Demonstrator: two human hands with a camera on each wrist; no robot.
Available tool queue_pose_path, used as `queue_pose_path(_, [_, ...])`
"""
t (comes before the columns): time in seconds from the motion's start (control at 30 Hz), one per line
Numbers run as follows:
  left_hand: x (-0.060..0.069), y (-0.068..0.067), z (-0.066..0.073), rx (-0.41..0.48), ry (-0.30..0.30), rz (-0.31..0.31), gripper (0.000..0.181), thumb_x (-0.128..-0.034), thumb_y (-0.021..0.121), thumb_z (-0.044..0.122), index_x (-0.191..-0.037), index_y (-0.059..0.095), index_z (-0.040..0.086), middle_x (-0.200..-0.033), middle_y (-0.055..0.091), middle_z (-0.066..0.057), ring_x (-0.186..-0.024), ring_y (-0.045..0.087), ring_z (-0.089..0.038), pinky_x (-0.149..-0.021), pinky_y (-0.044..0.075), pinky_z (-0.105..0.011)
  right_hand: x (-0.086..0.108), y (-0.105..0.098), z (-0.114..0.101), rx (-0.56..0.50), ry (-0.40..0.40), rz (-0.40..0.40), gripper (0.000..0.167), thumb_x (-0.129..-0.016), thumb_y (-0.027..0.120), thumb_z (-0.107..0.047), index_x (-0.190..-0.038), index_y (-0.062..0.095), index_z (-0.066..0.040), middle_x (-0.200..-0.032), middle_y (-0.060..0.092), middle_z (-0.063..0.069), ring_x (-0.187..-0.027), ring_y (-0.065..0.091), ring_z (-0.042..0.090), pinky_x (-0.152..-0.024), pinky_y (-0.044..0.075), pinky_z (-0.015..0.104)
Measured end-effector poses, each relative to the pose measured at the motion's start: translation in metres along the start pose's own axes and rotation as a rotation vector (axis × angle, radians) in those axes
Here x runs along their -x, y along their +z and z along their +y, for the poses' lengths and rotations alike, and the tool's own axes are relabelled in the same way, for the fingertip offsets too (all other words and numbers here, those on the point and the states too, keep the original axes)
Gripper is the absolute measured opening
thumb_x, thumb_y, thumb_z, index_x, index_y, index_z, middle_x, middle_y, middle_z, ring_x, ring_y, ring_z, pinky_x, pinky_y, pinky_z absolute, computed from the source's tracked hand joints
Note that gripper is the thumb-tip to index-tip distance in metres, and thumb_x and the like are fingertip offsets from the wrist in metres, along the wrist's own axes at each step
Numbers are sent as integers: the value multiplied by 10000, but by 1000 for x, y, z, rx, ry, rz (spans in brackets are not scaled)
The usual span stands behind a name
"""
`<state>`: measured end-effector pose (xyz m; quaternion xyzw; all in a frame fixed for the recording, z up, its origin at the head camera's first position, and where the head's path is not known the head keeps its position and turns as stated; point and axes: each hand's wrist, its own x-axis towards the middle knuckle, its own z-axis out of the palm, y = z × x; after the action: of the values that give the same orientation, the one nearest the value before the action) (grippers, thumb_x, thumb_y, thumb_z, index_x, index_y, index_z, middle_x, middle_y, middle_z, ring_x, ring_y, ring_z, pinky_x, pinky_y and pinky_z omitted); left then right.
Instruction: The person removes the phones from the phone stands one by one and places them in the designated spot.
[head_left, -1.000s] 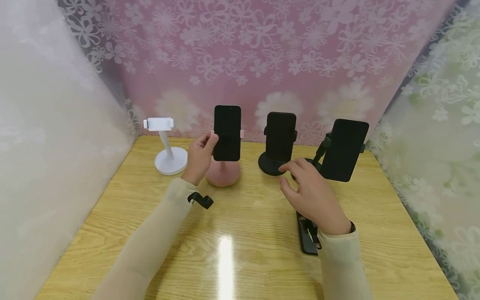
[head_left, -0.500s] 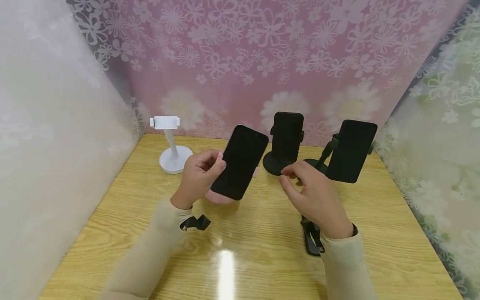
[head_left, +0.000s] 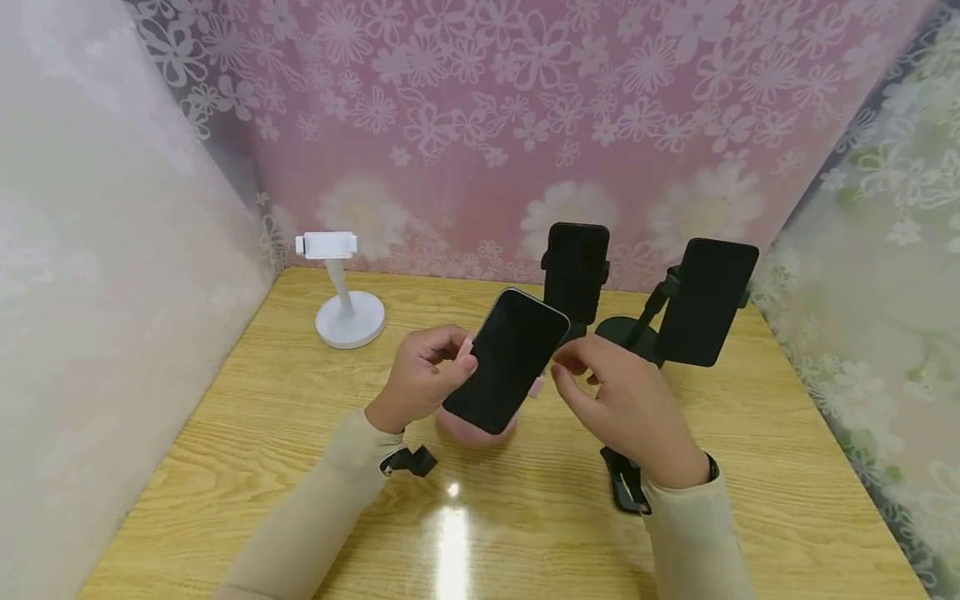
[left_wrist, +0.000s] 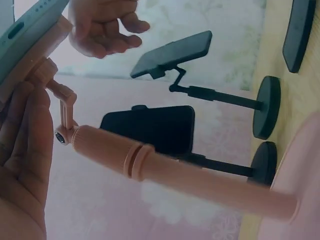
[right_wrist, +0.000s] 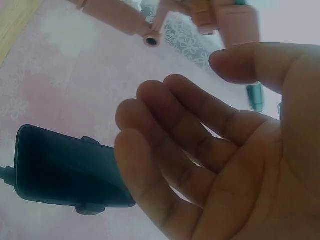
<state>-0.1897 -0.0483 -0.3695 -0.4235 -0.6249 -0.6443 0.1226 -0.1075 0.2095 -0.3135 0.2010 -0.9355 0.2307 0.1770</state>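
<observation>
A black-screened phone sits tilted in the clamp of a pink stand, whose round base rests on the table. My left hand grips the phone and clamp at their left edge, thumb at the front; in the left wrist view its fingers lie behind the clamp, by the jointed pink arm. Close to the phone's right edge, my right hand hovers with loosely bent fingers and holds nothing. The right wrist view shows its fingers apart from the pink clamp.
At the back left stands a white stand with no phone. Behind my right hand are a phone on a black stand and another phone on a dark green stand. A further phone lies flat near my right wrist.
My left hand has brought the phone and pink stand toward me and to the right, and the phone has gone from upright to tilted. My right hand has barely moved.
</observation>
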Motion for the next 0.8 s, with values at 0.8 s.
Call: queue_pose_path(0.8, [-8, -56, 27, -221, -397, -572, 132, -976, 746, 278, -1089, 692, 237, -1065, 705, 74, -1026, 669, -118, -941, 535, -388, -1, 9, -6, -24, -109, -233, 81, -1023, 659, -304, -1048, 676, -228, -926, 631, -159, -821, 599, 14, -721, 543, 290])
